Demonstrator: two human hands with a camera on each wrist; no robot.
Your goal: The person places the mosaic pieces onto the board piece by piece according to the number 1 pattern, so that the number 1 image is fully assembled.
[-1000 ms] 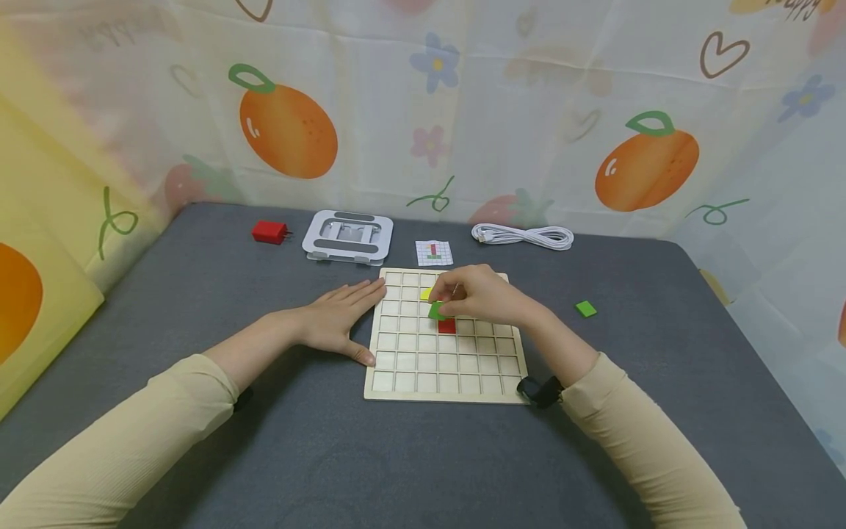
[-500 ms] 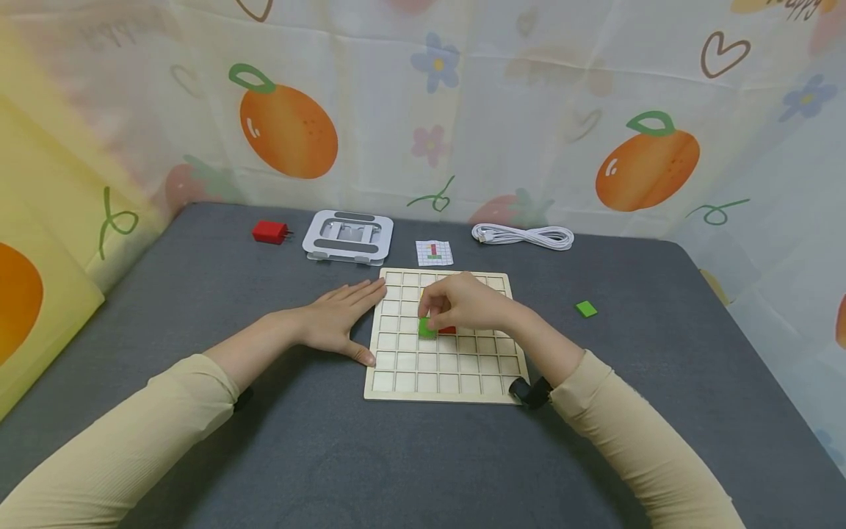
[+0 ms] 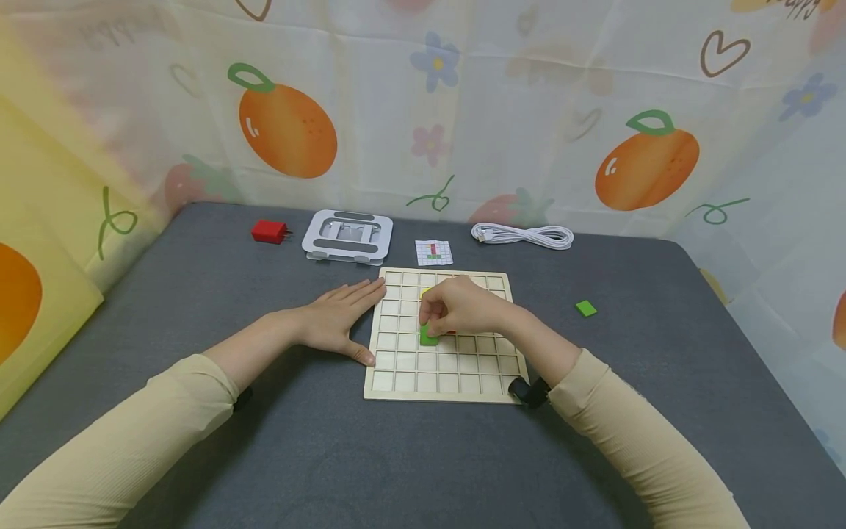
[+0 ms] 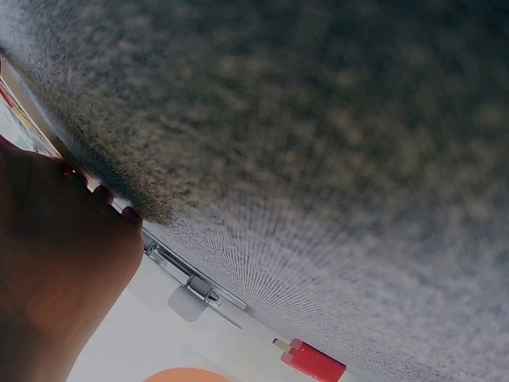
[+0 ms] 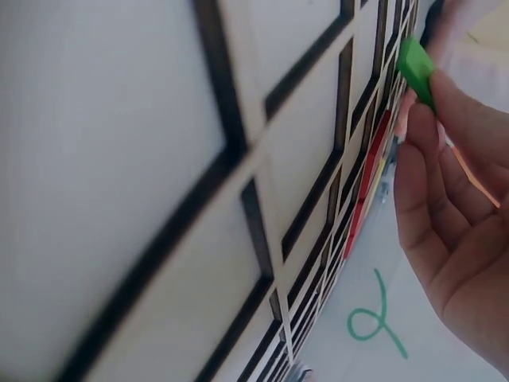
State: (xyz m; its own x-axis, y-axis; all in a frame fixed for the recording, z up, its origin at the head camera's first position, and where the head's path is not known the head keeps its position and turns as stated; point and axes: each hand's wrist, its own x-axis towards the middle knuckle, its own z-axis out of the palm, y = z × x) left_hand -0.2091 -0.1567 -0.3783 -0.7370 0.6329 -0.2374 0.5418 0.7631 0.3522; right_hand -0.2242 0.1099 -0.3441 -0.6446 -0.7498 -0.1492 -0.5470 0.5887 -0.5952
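Pinched between thumb and fingers of my right hand [image 3: 463,305] is a square green tile [image 3: 428,338], over the middle of a pale wooden grid board [image 3: 396,382]. In the right wrist view this tile [image 5: 414,67] looks tilted, with its lower corner between the fingertips. A red tile [image 3: 452,332] and a yellow tile [image 3: 425,292] lie on the board, both partly hidden by that hand. My left hand [image 3: 337,322] lies with fingers spread along the board's left edge, fingertips and thumb touching it.
A loose green tile [image 3: 585,308] lies right of the board. Behind it stand a small pattern card [image 3: 433,253], a coiled white cable [image 3: 523,236], a white-and-grey plastic case [image 3: 347,236] and a red plug adapter [image 3: 269,232]. A printed curtain [image 3: 515,110] hangs behind the table.
My right hand has carried the green tile from near the yellow tile leftward and toward me, to the left of the red tile. My left hand stays put.
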